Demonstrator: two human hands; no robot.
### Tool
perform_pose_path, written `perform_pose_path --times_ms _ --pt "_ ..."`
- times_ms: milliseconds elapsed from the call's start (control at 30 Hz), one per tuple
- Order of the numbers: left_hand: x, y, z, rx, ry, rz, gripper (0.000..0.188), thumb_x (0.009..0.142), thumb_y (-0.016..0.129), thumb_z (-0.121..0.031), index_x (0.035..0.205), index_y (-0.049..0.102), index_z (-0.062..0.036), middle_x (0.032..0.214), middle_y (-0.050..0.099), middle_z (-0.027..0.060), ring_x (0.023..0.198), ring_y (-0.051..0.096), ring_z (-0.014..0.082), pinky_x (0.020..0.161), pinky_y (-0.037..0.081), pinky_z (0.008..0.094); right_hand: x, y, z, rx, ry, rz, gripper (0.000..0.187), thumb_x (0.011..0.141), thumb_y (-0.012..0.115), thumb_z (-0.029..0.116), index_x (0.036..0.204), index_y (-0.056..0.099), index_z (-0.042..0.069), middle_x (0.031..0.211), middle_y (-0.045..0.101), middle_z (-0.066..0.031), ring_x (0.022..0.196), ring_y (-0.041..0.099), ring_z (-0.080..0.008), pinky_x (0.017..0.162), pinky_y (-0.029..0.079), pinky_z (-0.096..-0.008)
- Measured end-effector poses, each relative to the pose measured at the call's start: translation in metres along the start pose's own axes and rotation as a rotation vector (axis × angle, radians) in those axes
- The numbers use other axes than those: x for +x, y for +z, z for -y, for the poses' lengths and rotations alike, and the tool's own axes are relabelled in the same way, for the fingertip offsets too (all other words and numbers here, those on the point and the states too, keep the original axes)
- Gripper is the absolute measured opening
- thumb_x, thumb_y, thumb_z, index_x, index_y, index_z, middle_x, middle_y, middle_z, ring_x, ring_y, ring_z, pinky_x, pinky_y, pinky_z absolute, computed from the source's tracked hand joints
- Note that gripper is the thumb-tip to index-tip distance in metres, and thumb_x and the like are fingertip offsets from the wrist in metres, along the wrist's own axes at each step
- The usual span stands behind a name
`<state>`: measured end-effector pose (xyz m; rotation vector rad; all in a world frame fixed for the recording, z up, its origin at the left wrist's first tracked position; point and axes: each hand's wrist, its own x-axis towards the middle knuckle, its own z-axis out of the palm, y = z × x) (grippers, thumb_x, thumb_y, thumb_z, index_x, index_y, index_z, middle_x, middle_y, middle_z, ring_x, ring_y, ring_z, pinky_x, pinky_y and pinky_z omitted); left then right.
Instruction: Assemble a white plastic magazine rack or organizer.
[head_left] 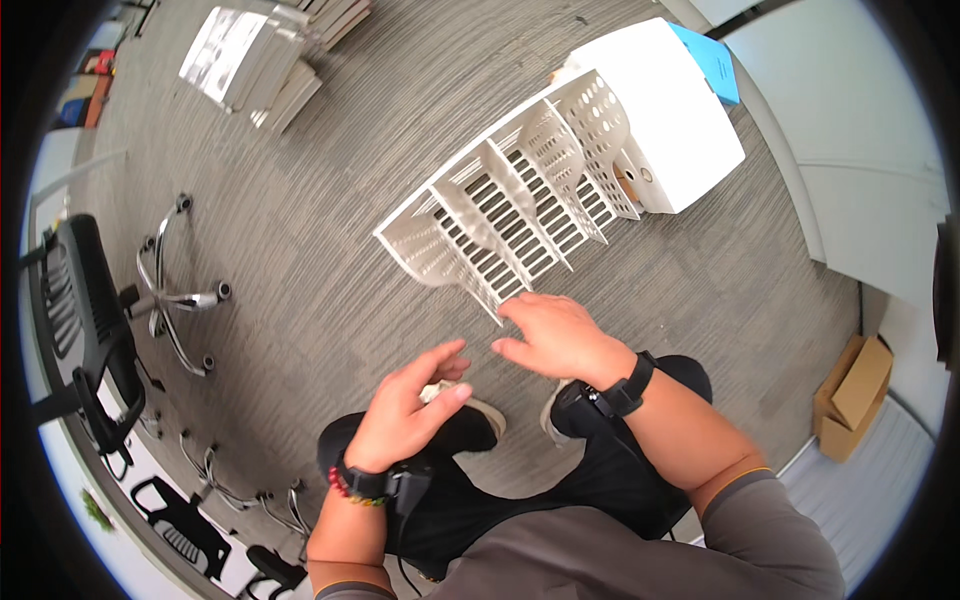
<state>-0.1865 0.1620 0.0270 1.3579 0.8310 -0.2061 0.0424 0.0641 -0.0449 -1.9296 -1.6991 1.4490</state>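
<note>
A white plastic file rack [428,252] stands on the grey floor in front of me, with upright perforated dividers and a slotted bottom. My right hand [560,335] is at the rack's near corner, fingers stretched out and thumb apart. Whether its fingertips touch the rack I cannot tell. Lower and to the left, my left hand [408,405] hovers over my shoe, its fingers spread and holding nothing. Against the rack's right end is a large white box-like piece [680,120], with a blue flat item [708,65] behind it.
Stacked books or papers [250,65] lie on the floor at the far left. A black office chair [95,315] with a chrome wheeled base [180,298] is at the left. An open cardboard box [850,400] sits at the right, by the white cabinets [870,210].
</note>
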Motion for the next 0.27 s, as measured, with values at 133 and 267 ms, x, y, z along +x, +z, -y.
perform_pose_path --times_ms 133,267 --pt "-0.01 0.018 0.018 -0.043 -0.149 -0.05 0.056 0.098 0.07 -0.033 0.143 0.055 -0.0022 0.121 0.071 0.0157 0.111 0.068 0.025 0.097 0.052 0.0366 -0.021 0.033 0.003 0.187 0.091 -0.167 0.045 0.091 0.071 0.037 0.117 0.067 0.002 0.11 0.07 -0.0192 0.103 0.068 -0.0365 0.091 0.053 -0.049" --pt "-0.027 0.037 0.056 -0.496 -0.543 -0.084 0.069 0.097 0.067 -0.046 0.152 0.047 -0.0091 0.13 0.068 0.0088 0.114 0.066 0.0244 0.099 0.051 0.0401 -0.069 0.078 -0.003 1.097 0.355 -0.345 0.042 0.094 0.073 0.037 0.127 0.067 0.011 0.125 0.071 -0.014 0.115 0.069 -0.0339 0.097 0.053 -0.0512"
